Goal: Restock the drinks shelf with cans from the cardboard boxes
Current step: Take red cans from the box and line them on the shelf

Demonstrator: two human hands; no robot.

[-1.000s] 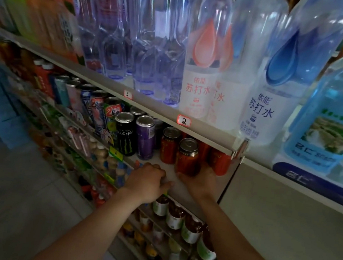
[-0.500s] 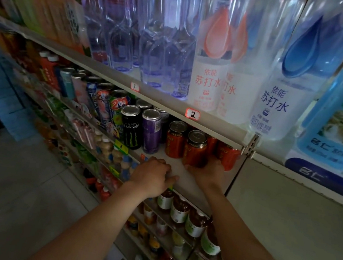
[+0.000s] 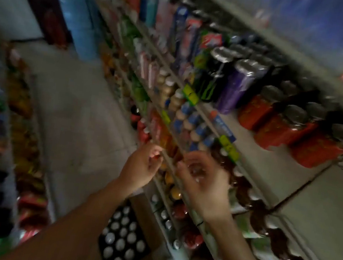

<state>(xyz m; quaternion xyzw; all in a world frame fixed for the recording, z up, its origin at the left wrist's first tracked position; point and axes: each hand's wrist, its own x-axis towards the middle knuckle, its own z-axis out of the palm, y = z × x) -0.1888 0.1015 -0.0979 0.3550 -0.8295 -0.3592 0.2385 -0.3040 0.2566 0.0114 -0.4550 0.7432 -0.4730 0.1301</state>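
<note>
Left hand [image 3: 141, 167] and right hand [image 3: 202, 184]: nothing held, fingers loosely curled, apart. Cardboard box [image 3: 123, 243] of cans sited at six o'clock, presumably for reach; red cans [image 3: 275, 126] shelved at two o'clock.

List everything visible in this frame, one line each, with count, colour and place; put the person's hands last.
red cans: a row, count blurred, right end of the can shelf
purple can: one, left of the red cans
black can: one, left of the purple can
cardboard box: one, brown, on the floor, holding silver-topped cans
brown bottles: a row, shelf below the cans
floor: grey, aisle
left hand: loosely curled, empty, off the shelf
right hand: loosely curled, empty
</note>
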